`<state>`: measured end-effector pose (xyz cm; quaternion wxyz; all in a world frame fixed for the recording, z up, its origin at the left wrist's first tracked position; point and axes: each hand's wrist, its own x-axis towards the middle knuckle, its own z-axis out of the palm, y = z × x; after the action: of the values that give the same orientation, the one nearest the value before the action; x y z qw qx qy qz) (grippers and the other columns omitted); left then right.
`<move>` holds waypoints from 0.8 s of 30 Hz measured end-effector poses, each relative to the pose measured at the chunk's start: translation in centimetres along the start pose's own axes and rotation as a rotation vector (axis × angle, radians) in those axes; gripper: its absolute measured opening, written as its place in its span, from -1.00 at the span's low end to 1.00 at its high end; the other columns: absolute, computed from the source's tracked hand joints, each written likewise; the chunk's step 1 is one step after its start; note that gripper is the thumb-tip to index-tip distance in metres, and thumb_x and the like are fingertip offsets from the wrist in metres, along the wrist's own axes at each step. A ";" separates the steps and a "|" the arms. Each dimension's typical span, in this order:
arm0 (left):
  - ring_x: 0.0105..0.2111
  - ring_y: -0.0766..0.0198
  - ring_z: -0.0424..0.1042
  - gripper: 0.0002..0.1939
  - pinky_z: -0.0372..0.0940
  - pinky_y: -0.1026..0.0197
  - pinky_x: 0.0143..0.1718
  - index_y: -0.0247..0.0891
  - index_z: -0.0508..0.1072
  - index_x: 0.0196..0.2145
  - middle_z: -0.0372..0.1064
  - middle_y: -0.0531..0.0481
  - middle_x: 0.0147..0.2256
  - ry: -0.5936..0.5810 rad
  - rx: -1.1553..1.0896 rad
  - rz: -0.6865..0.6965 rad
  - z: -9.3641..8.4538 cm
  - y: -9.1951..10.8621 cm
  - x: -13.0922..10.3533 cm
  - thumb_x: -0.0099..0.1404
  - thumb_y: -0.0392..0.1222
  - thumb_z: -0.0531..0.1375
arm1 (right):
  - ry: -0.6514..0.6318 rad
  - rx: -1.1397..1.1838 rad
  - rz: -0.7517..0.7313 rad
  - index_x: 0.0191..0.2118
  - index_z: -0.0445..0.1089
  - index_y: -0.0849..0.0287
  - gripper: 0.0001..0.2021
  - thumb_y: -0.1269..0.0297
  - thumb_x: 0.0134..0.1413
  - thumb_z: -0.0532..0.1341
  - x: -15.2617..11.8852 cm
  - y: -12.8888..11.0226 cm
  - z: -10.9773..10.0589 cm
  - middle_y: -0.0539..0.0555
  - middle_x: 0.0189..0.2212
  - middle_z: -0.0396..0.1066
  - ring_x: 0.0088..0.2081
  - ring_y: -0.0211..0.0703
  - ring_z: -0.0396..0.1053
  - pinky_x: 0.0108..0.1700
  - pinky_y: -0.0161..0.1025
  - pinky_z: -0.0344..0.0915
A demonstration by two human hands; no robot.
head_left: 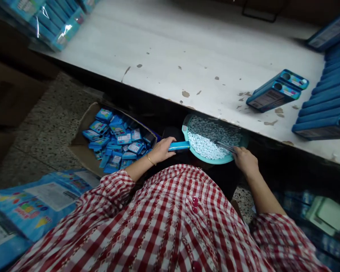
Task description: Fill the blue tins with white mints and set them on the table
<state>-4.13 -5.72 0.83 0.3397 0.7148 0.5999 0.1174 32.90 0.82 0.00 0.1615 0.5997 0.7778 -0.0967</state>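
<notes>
My left hand (162,150) is closed on a slim blue box (179,146), whose far end meets the left rim of a turquoise bowl (212,161). Small pale blue pieces (205,145) fill much of the bowl, which rests at my lap below the table edge. At the bowl's right side, my right hand (246,160) grips a thin metal tool (226,146); its tip reaches the pieces. Two blue boxes with dark round holes (274,92) stand side by side on the white table (164,49).
An open carton (85,149) of small blue boxes sits left of my left hand. More blue boxes (325,109) line the table's right end. Wrapped blue packs (56,22) lie at its left end. Large blue bags (36,207) are at lower left.
</notes>
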 end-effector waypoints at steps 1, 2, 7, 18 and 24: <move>-0.13 0.07 0.40 -0.53 0.32 0.03 -0.09 -0.25 0.25 -0.05 0.34 -0.14 -0.13 0.008 -0.034 -0.006 0.1 -0.1 0.0 0.06 -0.26 0.24 | 0.001 0.016 -0.014 0.08 0.32 0.20 -0.61 0.26 0.20 -0.01 0.7 -0.7 0.5 0.27 -0.15 0.41 -0.16 0.02 0.38 -0.23 -0.16 0.31; -0.12 0.08 0.40 -0.48 0.32 0.04 -0.08 -0.26 0.22 0.01 0.33 -0.15 -0.08 0.016 -0.069 -0.008 0.1 -0.1 -0.1 0.08 -0.25 0.23 | -0.008 0.049 -0.023 0.07 0.33 0.19 -0.62 0.27 0.19 0.01 1.6 -1.5 1.0 0.27 -0.14 0.41 -0.16 -0.01 0.38 -0.21 -0.18 0.30; -0.09 0.15 0.42 -0.62 0.34 0.09 -0.05 -0.19 0.33 0.03 0.33 -0.11 -0.03 0.033 -0.244 -0.071 -0.6 0.1 -0.1 0.26 -0.11 0.08 | -0.027 0.326 0.055 0.03 0.36 0.21 -0.64 0.27 0.15 0.06 6.1 -5.9 3.9 0.22 -0.18 0.47 -0.19 -0.11 0.41 -0.15 -0.23 0.27; 0.21 0.03 0.15 -0.43 0.13 -0.01 0.17 -0.24 0.34 0.00 0.05 -0.29 0.23 -0.100 -0.257 0.151 0.3 -0.4 -0.3 0.02 -0.16 0.34 | 0.025 0.959 0.015 -0.05 0.38 0.41 -0.57 0.28 -0.05 0.15 6.8 -4.5 5.0 0.22 -0.18 0.46 -0.20 -0.12 0.37 -0.08 -0.18 0.26; -0.06 0.11 0.42 -0.51 0.31 0.06 0.00 -0.27 0.36 -0.04 0.39 -0.15 -0.05 0.158 -0.350 0.188 -0.3 2.1 2.1 0.07 -0.14 0.31 | 0.068 1.114 -0.047 -0.13 0.41 0.30 -0.61 0.24 -0.14 0.20 4.2 -1.9 2.8 0.09 -0.34 0.46 -0.32 -0.15 0.34 -0.14 -0.14 0.28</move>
<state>-2.19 -3.76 1.89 0.3981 0.6864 0.5257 0.3067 30.44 3.16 -4.19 -0.2071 0.5797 0.6272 -0.4772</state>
